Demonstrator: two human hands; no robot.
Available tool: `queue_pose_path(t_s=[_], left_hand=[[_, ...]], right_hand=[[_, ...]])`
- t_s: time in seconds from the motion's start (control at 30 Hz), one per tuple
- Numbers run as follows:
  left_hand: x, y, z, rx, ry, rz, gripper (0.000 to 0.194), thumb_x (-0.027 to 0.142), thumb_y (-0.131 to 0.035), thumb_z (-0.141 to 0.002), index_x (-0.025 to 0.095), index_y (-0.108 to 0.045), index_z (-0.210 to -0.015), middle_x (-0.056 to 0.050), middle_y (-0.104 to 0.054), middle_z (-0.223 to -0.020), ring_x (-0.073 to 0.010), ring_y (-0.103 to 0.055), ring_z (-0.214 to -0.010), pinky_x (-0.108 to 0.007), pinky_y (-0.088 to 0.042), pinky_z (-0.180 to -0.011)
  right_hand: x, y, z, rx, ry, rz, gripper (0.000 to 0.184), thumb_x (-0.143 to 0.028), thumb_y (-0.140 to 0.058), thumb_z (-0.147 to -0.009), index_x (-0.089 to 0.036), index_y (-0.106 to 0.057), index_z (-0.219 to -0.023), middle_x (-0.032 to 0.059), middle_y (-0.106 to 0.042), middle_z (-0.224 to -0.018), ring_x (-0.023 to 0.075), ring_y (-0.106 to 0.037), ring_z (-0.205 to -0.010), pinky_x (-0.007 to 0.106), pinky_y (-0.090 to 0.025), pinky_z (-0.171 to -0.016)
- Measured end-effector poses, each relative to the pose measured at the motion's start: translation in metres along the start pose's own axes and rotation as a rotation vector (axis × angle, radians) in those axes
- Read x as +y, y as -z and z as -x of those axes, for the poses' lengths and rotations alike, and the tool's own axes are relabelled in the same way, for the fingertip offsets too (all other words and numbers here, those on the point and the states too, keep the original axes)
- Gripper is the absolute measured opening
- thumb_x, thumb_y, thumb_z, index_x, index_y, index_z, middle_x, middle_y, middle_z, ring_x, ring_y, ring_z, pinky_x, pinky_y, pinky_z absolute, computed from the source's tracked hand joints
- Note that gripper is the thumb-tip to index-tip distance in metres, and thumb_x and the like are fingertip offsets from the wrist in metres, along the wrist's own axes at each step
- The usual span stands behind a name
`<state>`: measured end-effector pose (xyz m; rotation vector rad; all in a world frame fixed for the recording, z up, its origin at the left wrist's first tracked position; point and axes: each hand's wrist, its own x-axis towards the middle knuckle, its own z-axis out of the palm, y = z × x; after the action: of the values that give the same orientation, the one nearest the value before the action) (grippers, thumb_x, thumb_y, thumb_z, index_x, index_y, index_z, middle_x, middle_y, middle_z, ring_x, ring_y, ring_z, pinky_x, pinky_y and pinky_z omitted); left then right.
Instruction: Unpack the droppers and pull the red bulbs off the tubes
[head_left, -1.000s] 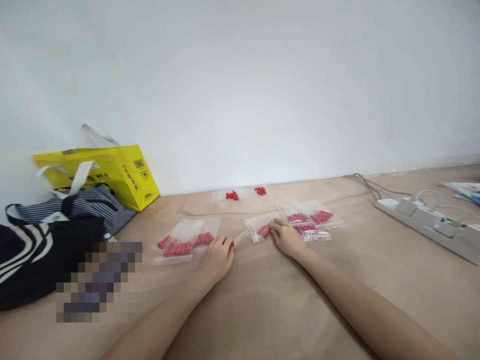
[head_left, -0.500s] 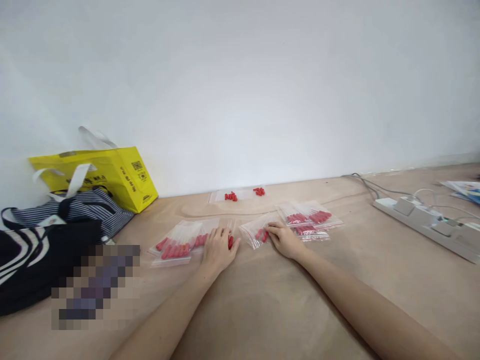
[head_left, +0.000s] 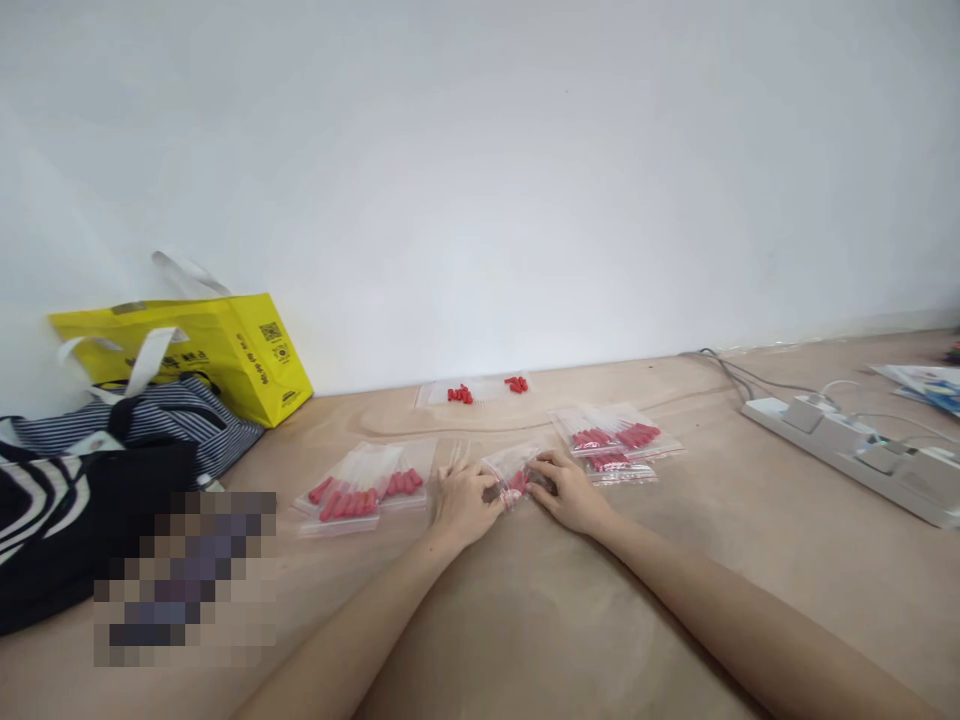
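Note:
A small clear zip-lock bag with red pieces inside lies between my hands. My left hand pinches its left lower edge between thumb and fingers. On the other side, my right hand has its thumb and fingertips closed on the right edge, next to the red pieces. To the left, overlapping clear bags hold several red cylindrical pieces. More filled bags are stacked just beyond my right hand. Near the wall, a clear bag bears two small groups of red pieces.
A yellow shopping bag stands at the left wall behind a striped cloth bag and a black item with white stripes. A white power strip with cables lies right. Printed sheets are at the far right.
My left hand has moved right, off the red pieces by the left bags, to the small bag. The bag's lower edge is now bunched between both hands.

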<state>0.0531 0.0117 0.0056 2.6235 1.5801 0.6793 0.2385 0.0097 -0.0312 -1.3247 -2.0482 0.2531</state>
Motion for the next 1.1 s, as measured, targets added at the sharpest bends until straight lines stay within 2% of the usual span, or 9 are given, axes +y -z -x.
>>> queue_pose_path(t_s=[0.13, 0.3, 0.57, 0.7, 0.83, 0.97, 1.1], left_hand=[[0.004, 0.002, -0.002, -0.026, -0.048, 0.014, 0.018, 0.045, -0.058, -0.070, 0.028, -0.065, -0.072, -0.001, -0.067, -0.084, -0.0253, -0.053, -0.087, -0.040, -0.030, -0.075], [0.008, 0.003, -0.003, -0.031, -0.111, 0.025, 0.008, 0.033, -0.058, -0.072, 0.028, -0.064, -0.069, 0.002, -0.067, -0.081, -0.0227, -0.053, -0.085, -0.039, -0.028, -0.077], [0.005, 0.006, 0.001, 0.011, -0.252, -0.119, 0.018, 0.020, -0.045, -0.079, 0.023, -0.063, -0.079, -0.002, -0.067, -0.079, -0.0211, -0.051, -0.085, -0.042, -0.025, -0.079], [0.004, 0.005, 0.001, 0.045, -0.243, -0.155, 0.015, 0.021, -0.047, -0.077, 0.020, -0.062, -0.076, -0.003, -0.067, -0.080, -0.0216, -0.052, -0.085, -0.042, -0.026, -0.079], [0.007, -0.001, -0.001, 0.053, -0.189, -0.086, 0.013, 0.022, -0.050, -0.075, 0.023, -0.063, -0.073, 0.000, -0.068, -0.077, -0.0206, -0.054, -0.081, -0.040, -0.029, -0.073], [0.002, -0.004, 0.000, 0.189, -0.129, -0.034, 0.012, 0.020, -0.055, -0.071, 0.026, -0.065, -0.073, 0.002, -0.068, -0.078, -0.0190, -0.057, -0.077, -0.038, -0.030, -0.073], [-0.013, 0.003, 0.009, 0.368, -0.189, -0.041, 0.015, 0.018, -0.054, -0.071, 0.024, -0.065, -0.079, 0.001, -0.068, -0.075, -0.0149, -0.059, -0.067, -0.036, -0.031, -0.076]], right_hand=[[-0.002, -0.001, -0.002, 0.015, -0.014, -0.021, 0.029, -0.025, -0.052, -0.076, -0.018, -0.058, -0.103, 0.0079, -0.055, -0.101, 0.0169, -0.055, -0.088, 0.030, -0.044, -0.079], [-0.005, -0.001, -0.001, 0.023, -0.016, -0.038, 0.028, -0.023, -0.052, -0.076, -0.016, -0.058, -0.102, 0.0079, -0.056, -0.096, 0.0163, -0.055, -0.083, 0.028, -0.044, -0.075], [0.000, 0.001, -0.004, 0.025, 0.033, -0.073, 0.012, -0.021, -0.054, -0.075, -0.018, -0.063, -0.082, 0.0065, -0.056, -0.091, 0.0152, -0.055, -0.079, 0.028, -0.044, -0.072], [0.003, -0.001, -0.005, 0.030, 0.040, -0.040, 0.013, -0.021, -0.052, -0.077, -0.017, -0.064, -0.078, 0.0079, -0.056, -0.093, 0.0168, -0.055, -0.084, 0.030, -0.043, -0.077], [0.003, -0.003, -0.004, 0.037, 0.063, -0.018, 0.015, -0.020, -0.050, -0.078, -0.017, -0.065, -0.079, 0.0086, -0.056, -0.095, 0.0176, -0.055, -0.087, 0.031, -0.043, -0.079], [0.003, -0.004, -0.004, 0.048, 0.068, -0.006, 0.015, -0.021, -0.050, -0.078, -0.017, -0.065, -0.078, 0.0087, -0.057, -0.095, 0.0174, -0.055, -0.087, 0.030, -0.043, -0.079], [0.003, -0.003, -0.004, 0.038, 0.033, 0.018, 0.016, -0.021, -0.050, -0.078, -0.016, -0.064, -0.077, 0.0090, -0.056, -0.094, 0.0166, -0.055, -0.085, 0.028, -0.043, -0.078]])
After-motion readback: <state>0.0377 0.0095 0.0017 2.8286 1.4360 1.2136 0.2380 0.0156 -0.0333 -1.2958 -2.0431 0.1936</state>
